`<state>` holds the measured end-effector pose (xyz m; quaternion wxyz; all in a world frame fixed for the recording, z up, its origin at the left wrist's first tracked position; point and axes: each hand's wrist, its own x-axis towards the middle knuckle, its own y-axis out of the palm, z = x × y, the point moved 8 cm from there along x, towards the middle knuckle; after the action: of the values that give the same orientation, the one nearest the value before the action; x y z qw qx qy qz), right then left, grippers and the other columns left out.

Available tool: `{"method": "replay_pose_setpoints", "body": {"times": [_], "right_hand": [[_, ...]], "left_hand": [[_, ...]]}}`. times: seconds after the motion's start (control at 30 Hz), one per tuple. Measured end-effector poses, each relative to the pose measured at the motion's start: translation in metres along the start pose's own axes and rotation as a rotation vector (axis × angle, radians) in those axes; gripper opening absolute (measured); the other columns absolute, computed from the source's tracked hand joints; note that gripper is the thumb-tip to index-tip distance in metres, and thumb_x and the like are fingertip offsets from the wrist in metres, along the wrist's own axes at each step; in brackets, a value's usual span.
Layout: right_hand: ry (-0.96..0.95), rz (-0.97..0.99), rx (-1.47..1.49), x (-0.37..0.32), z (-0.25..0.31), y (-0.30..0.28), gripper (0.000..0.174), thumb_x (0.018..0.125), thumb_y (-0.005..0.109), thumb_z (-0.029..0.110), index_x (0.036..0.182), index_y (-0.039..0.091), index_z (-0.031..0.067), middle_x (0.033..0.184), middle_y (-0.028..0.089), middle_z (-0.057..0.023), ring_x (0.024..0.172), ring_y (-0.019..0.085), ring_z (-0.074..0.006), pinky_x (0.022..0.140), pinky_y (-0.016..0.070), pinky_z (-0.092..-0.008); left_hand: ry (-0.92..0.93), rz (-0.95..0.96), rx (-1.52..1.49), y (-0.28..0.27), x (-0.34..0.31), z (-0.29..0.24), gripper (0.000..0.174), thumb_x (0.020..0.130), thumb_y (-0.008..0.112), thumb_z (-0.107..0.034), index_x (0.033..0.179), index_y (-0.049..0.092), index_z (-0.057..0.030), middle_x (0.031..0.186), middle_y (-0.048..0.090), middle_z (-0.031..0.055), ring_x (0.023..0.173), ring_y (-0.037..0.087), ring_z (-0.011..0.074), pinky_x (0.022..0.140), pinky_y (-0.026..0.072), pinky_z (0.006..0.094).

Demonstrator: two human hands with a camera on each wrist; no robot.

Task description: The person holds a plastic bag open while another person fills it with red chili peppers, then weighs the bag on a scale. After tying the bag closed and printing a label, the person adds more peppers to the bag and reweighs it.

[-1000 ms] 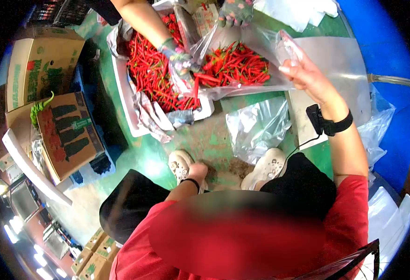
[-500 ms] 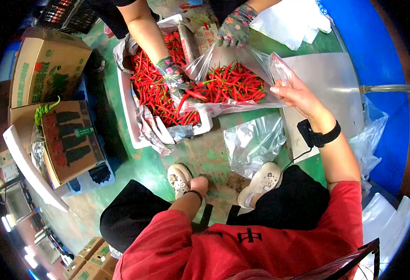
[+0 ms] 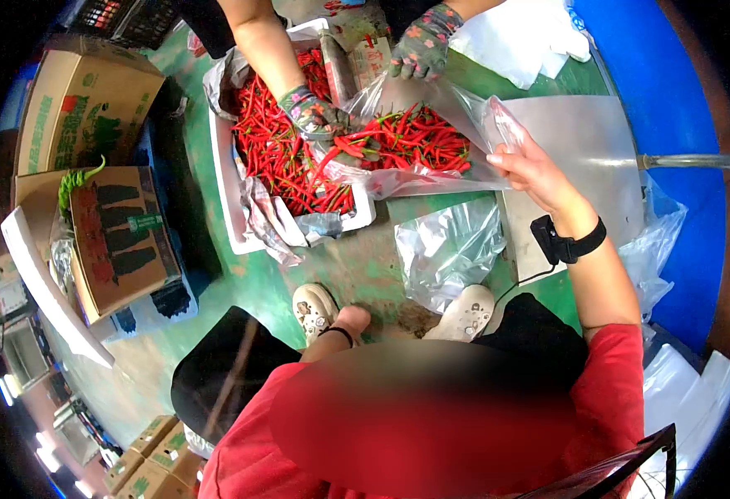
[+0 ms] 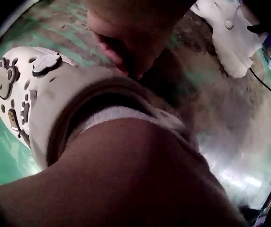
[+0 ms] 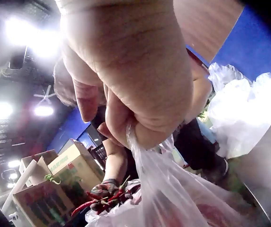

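My right hand pinches the edge of a clear plastic bag, its film gathered between thumb and fingers in the right wrist view. Red chili peppers lie inside the bag. Another person's gloved hand holds the bag's far edge, while their other gloved hand grips a bunch of chilies at the bag's mouth. Beside the bag, a white foam box lined with newspaper is full of red chilies. My left hand hangs low beside my shoe, fingers loosely curled with nothing in them.
Another clear plastic bag lies on the green floor before my feet. Cardboard boxes stand at left, with a green pepper on one. A metal sheet lies at right, beside a blue surface.
The other person's gloved hand has shifted with its chilies at the bag's mouth. My right hand stays on the bag's edge and my left hand stays low by the shoe.
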<state>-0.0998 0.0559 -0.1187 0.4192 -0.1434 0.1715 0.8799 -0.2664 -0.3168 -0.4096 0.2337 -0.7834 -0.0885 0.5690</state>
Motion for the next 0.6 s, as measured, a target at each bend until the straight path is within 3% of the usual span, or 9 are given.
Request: {"method": "replay_pose_setpoints", "body": {"times": [0.1, 0.17, 0.2, 0.33, 0.4, 0.47, 0.5, 0.53, 0.6], "right_hand": [[-0.004, -0.005, 0.009, 0.000, 0.001, 0.000, 0.075, 0.076, 0.059, 0.013, 0.134, 0.012, 0.0107, 0.068, 0.040, 0.0029, 0.053, 0.035, -0.0035, 0.040, 0.0231, -0.0161], [-0.008, -0.009, 0.025, 0.001, -0.003, -0.003, 0.075, 0.076, 0.059, 0.014, 0.134, 0.012, 0.0105, 0.069, 0.040, 0.0026, 0.054, 0.036, -0.0037, 0.040, 0.0234, -0.0159], [-0.011, -0.023, -0.002, 0.001, -0.005, -0.006, 0.075, 0.075, 0.059, 0.015, 0.134, 0.012, 0.0104, 0.069, 0.041, 0.0027, 0.054, 0.036, -0.0036, 0.040, 0.0237, -0.0160], [-0.024, -0.006, -0.012, 0.001, -0.010, -0.012, 0.076, 0.075, 0.061, 0.020, 0.134, 0.013, 0.0103, 0.067, 0.041, 0.0033, 0.053, 0.035, -0.0035, 0.041, 0.0244, -0.0161], [-0.042, -0.026, -0.007, -0.002, -0.011, -0.010, 0.076, 0.075, 0.061, 0.020, 0.134, 0.014, 0.0106, 0.066, 0.041, 0.0034, 0.052, 0.035, -0.0033, 0.041, 0.0240, -0.0163], [-0.068, -0.034, -0.014, -0.002, -0.008, -0.010, 0.075, 0.075, 0.061, 0.020, 0.134, 0.014, 0.0110, 0.065, 0.041, 0.0035, 0.050, 0.034, -0.0030, 0.040, 0.0235, -0.0165], [-0.060, -0.025, -0.019, -0.002, -0.009, -0.008, 0.075, 0.075, 0.061, 0.020, 0.134, 0.014, 0.0113, 0.064, 0.041, 0.0035, 0.049, 0.033, -0.0029, 0.040, 0.0230, -0.0167], [-0.052, -0.016, -0.022, -0.003, -0.010, -0.008, 0.075, 0.076, 0.061, 0.020, 0.134, 0.014, 0.0115, 0.064, 0.040, 0.0036, 0.048, 0.032, -0.0029, 0.040, 0.0224, -0.0169], [-0.069, -0.010, -0.017, -0.004, -0.007, -0.008, 0.075, 0.076, 0.061, 0.020, 0.134, 0.014, 0.0120, 0.063, 0.039, 0.0037, 0.048, 0.031, -0.0027, 0.040, 0.0217, -0.0173]], "left_hand": [[-0.079, 0.031, -0.058, -0.028, -0.010, 0.002, 0.014, 0.076, 0.051, -0.017, 0.082, 0.060, -0.0077, 0.081, 0.061, 0.0123, 0.076, 0.059, 0.0264, 0.062, 0.0480, 0.0369], [-0.108, -0.416, -0.404, -0.100, -0.025, -0.007, 0.011, 0.075, 0.053, -0.019, 0.077, 0.053, -0.0078, 0.071, 0.059, 0.0134, 0.065, 0.057, 0.0298, 0.056, 0.0455, 0.0400], [0.002, -0.574, -0.467, -0.118, -0.020, -0.011, 0.021, 0.077, 0.054, -0.028, 0.083, 0.051, -0.0083, 0.066, 0.058, 0.0125, 0.059, 0.057, 0.0298, 0.052, 0.0447, 0.0383], [0.260, -1.308, -0.729, -0.296, -0.096, -0.034, 0.009, 0.072, 0.061, -0.011, 0.074, 0.053, -0.0081, 0.062, 0.056, 0.0073, 0.049, 0.053, 0.0212, 0.046, 0.0424, 0.0305], [0.255, -1.525, -0.937, -0.347, -0.110, -0.022, 0.010, 0.073, 0.060, -0.006, 0.078, 0.051, -0.0057, 0.063, 0.055, 0.0071, 0.049, 0.053, 0.0181, 0.045, 0.0417, 0.0279], [0.131, -1.535, -0.905, -0.397, -0.115, -0.012, 0.014, 0.076, 0.059, -0.012, 0.084, 0.050, -0.0049, 0.065, 0.056, 0.0112, 0.052, 0.056, 0.0215, 0.048, 0.0432, 0.0299], [0.019, -1.431, -0.843, -0.416, -0.111, -0.010, 0.016, 0.077, 0.058, -0.018, 0.084, 0.052, -0.0055, 0.069, 0.058, 0.0142, 0.060, 0.058, 0.0263, 0.053, 0.0445, 0.0326], [-0.041, -1.462, -0.610, -0.425, -0.097, -0.007, 0.019, 0.080, 0.051, -0.024, 0.085, 0.056, -0.0063, 0.075, 0.060, 0.0149, 0.068, 0.059, 0.0307, 0.059, 0.0451, 0.0374], [-0.238, -0.963, -0.487, -0.406, -0.043, 0.015, 0.029, 0.083, 0.044, -0.030, 0.084, 0.058, -0.0047, 0.078, 0.058, 0.0189, 0.073, 0.057, 0.0343, 0.065, 0.0445, 0.0419]]}}
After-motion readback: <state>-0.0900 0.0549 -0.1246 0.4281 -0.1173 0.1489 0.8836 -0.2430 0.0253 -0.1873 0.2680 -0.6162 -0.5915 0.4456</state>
